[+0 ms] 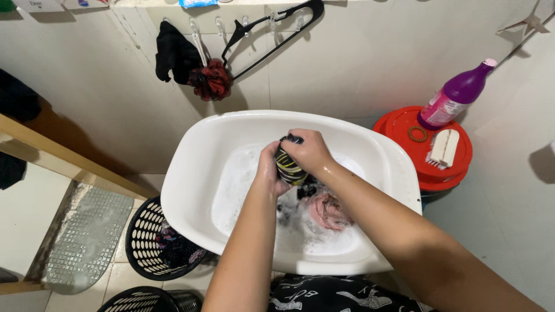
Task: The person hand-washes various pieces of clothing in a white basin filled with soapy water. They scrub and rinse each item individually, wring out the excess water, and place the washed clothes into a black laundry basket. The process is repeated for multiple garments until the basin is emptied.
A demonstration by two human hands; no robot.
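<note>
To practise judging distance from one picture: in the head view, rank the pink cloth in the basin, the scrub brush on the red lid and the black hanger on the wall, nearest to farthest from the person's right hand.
Measured from the right hand:
1. Pink cloth, just below the hand, in the suds.
2. Scrub brush, off to the right on the red lid.
3. Black hanger, up on the wall.

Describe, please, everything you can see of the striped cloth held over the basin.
The cloth is dark with thin yellow and white stripes, looks like wet fabric, and is bunched into a tight wad. The left hand grips it from the left and the right hand clamps over its top, so only its middle shows. It sits above the soapy water in the white basin; its lower end seems to trail toward other dark clothes in the suds.
</note>
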